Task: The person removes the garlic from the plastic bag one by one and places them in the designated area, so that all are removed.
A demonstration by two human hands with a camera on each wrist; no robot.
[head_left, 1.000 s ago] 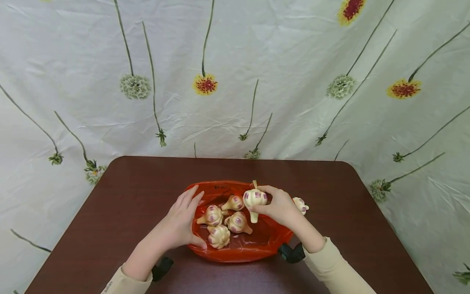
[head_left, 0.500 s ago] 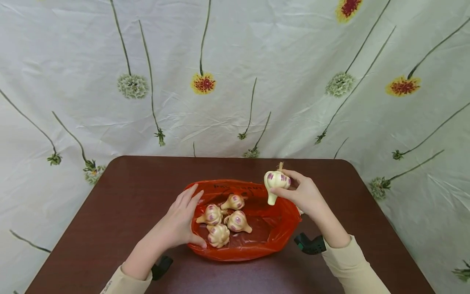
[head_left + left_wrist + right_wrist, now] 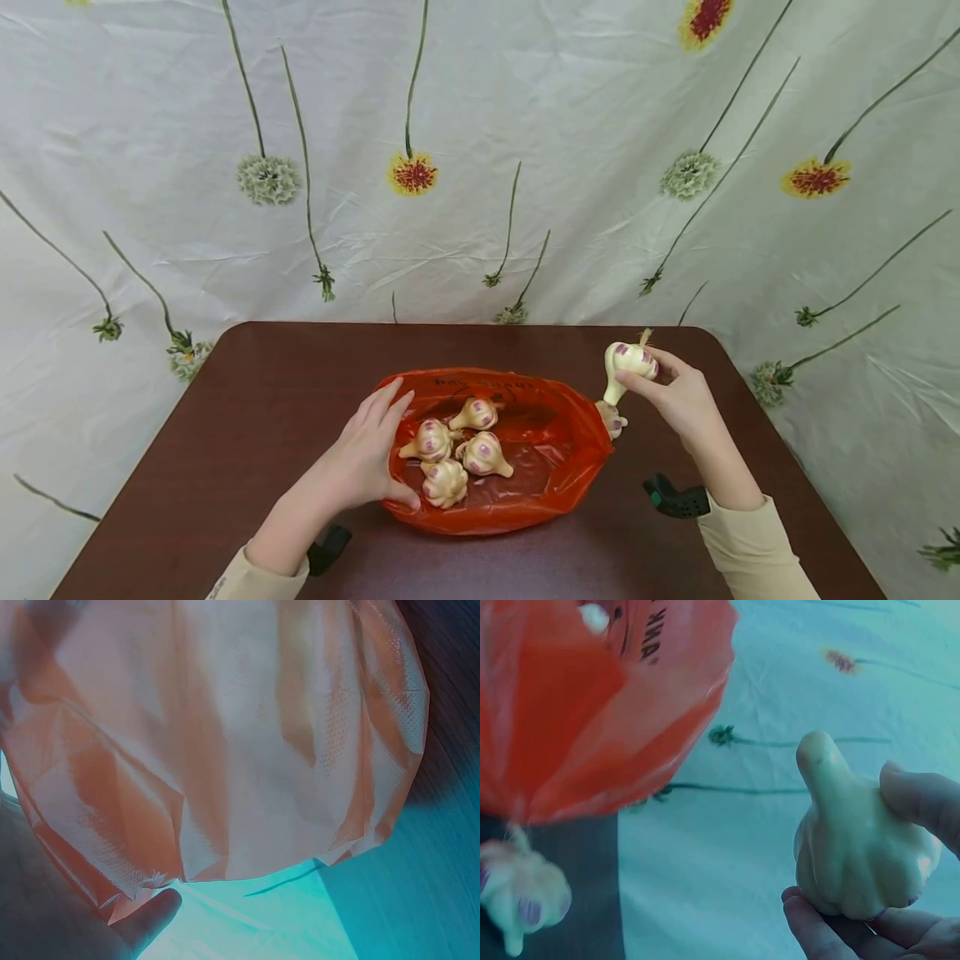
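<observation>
My right hand (image 3: 678,398) holds a garlic bulb (image 3: 628,362) between thumb and fingers, above the table right of a red plastic bag (image 3: 517,523). In the right wrist view this garlic bulb (image 3: 859,844) has its pale stem pointing up. My left hand (image 3: 367,450) rests at the bag's left rim with fingers spread, the thumb (image 3: 154,919) along the near edge. Several garlic bulbs (image 3: 483,454) lie together in the left part of the bag. Another garlic bulb (image 3: 611,419) sits on the table just outside the bag's right side, directly under the held one.
The dark brown table (image 3: 285,375) has rounded far corners. Behind it hangs a pale cloth (image 3: 450,250) printed with flowers. Black camera mounts (image 3: 675,498) are strapped to both wrists.
My right hand has carried the garlic bulb from over the bag rightward, past the bag's right rim and over the bulb on the table. The left hand stays at the rim.
</observation>
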